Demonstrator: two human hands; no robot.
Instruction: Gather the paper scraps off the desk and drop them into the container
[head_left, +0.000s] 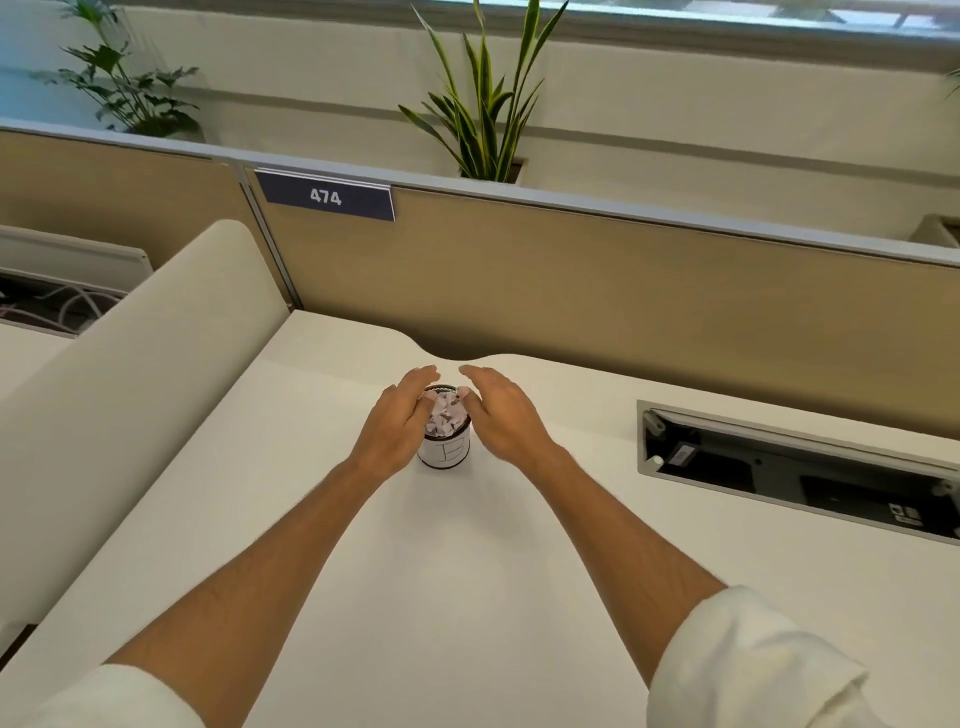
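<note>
A small round container (445, 453) with a white label stands upright in the middle of the white desk (467, 561). It is heaped to the rim with pale pink and white paper scraps (444, 413). My left hand (397, 421) hovers at its left side and my right hand (501, 413) at its right side, both over the rim. Fingers of both hands are spread and extended, thumbs close to the scraps. Neither hand grips anything. I see no loose scraps on the desk surface.
A tan partition (571, 291) with a "474" sign (327, 197) backs the desk. An open cable trough (795, 473) is sunk into the desk at the right. A cream divider (135, 374) rises on the left. Plants (483, 114) stand behind the partition.
</note>
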